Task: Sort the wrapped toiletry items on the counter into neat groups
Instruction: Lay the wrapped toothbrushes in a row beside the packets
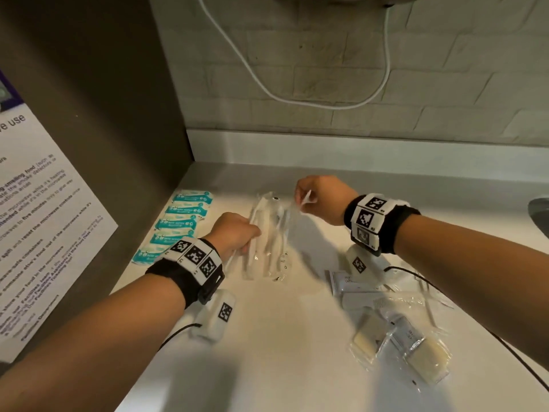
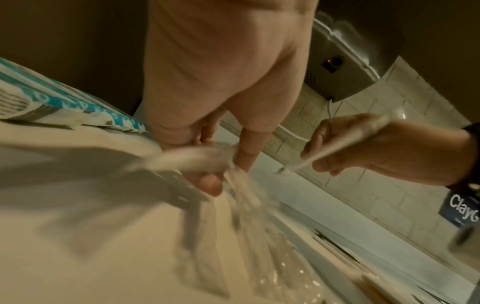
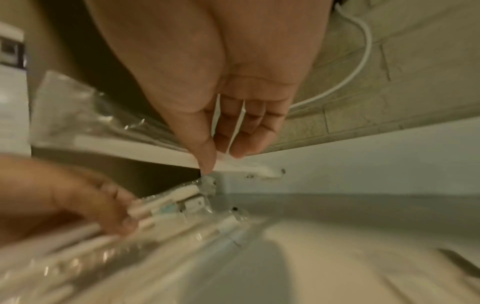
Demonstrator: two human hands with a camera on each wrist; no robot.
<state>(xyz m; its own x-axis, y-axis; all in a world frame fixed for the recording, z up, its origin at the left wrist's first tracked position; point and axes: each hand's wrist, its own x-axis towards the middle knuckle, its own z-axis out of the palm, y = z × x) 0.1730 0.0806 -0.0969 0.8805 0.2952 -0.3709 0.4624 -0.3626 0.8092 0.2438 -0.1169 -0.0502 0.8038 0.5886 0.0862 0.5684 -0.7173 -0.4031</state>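
The left hand [image 1: 234,233] pinches the near ends of clear crinkly toothbrush packets [image 1: 269,239] lying mid-worktop [image 1: 267,337]; the right hand [image 1: 319,197] pinches one packet's far end, lifted. Teal sachets [image 1: 178,221] line the left wall. Loose soap and comb wrappers [image 1: 395,325] crowd the right, blurred, partly under the forearm.

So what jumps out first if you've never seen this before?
Two bare hands meet mid-counter over a bundle of clear-wrapped toothbrushes: the left hand grips its near end, the right hand pinches one wrapped piece at the far end. A tidy row of teal packets lines the left wall; unsorted soaps and sachets lie scattered at right.
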